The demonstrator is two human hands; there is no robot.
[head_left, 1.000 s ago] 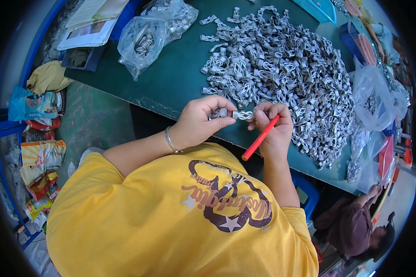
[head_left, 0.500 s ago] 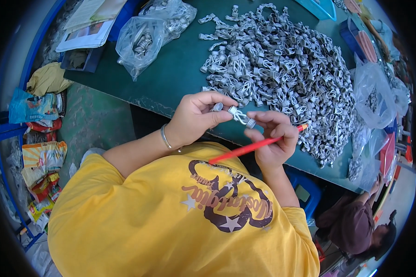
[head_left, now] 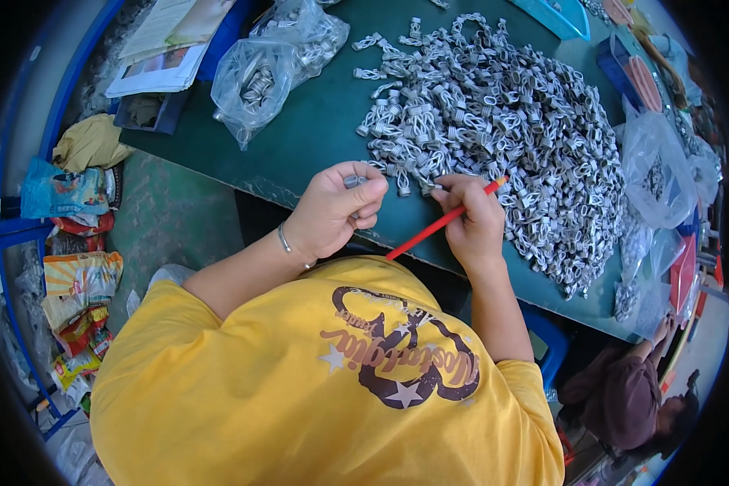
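Observation:
My left hand (head_left: 337, 206) is curled closed above the near edge of the green table, with a small grey metal piece (head_left: 352, 181) showing between thumb and fingers. The rest of what it holds is hidden. My right hand (head_left: 474, 217) grips a slim red pencil-like stick (head_left: 429, 236), slanting down-left, its yellowish end above the fist. The right fingertips touch the near edge of a big pile of grey looped metal fittings (head_left: 510, 121); whether they pinch one cannot be made out.
Clear plastic bags (head_left: 255, 85) of metal parts lie on the green table (head_left: 300, 166) at left. Papers (head_left: 158, 69) rest over a blue bin (head_left: 155, 113). A turquoise tray (head_left: 560, 18) sits at the back. Another person (head_left: 620, 397) works at lower right, near a blue stool (head_left: 551, 344).
My hands have parted; the looped fitting held between them no longer shows there. My left fingers have curled in, and my right hand has moved to the pile's near edge with the red stick.

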